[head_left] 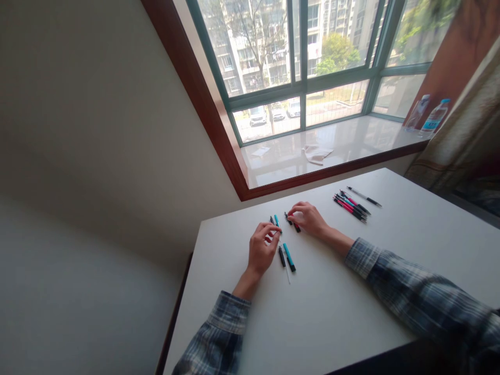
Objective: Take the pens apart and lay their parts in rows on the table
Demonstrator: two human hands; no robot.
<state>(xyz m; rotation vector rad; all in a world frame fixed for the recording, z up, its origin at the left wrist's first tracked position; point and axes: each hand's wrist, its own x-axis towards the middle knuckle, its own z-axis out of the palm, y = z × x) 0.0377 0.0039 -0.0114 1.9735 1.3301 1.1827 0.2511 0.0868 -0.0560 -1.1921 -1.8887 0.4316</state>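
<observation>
My left hand (263,247) is above the white table with its fingers curled and the tips close together. Its fingertips meet at the lower end of a teal pen barrel (277,222), beside a black pen piece (272,220); what they pinch, if anything, is too small to make out. My right hand (308,219) pinches at a small black pen part (288,218), and a black and red piece (297,227) lies under its fingers. Nearer me lie a teal and black barrel (289,257), a black grip piece (282,256) and a thin white refill (288,273).
On the table (332,302), a bundle of red, black and blue pens (350,207) lies at the right, with a clear and black pen (364,196) behind it. Beyond the far edge, a cloth (317,154) and plastic bottles (435,119) rest on the windowsill (351,136).
</observation>
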